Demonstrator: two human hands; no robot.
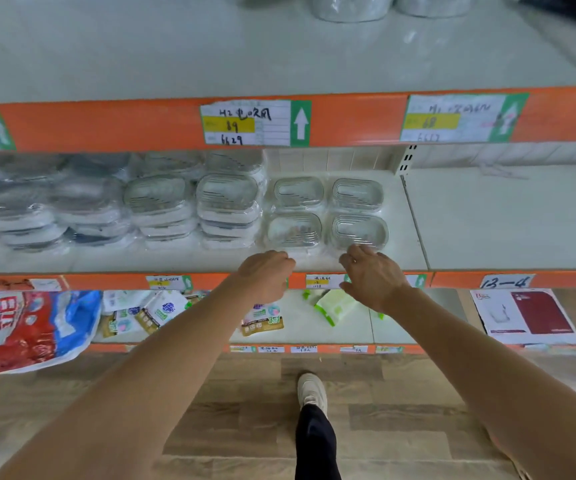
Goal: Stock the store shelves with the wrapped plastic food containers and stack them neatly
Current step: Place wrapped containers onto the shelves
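Left hand (265, 276): fingers curled under, at the wrap edge of the front-left container (294, 231); actual grip hidden. Right hand (371, 277): fingers loosely bent, tips on the wrap of the front-right container (360, 231); pinch not discernible. Both containers lie flat just beyond the hands, long axes left-right. Stacks (227, 209) left of the hands blurred.

Both arms are bare from the bottom corners of the view up to the wrists — no sleeves, no watch, no bracelet in sight. The left hand (266, 271) wears nothing. The right hand (374, 277) carries a small ring (355, 260) on one finger, seen only as a dark, blurred spot. Below, one leg shows in dark trousers (316, 441) — black or close to it — ending in a white sneaker (312, 390) with a rounded toe.
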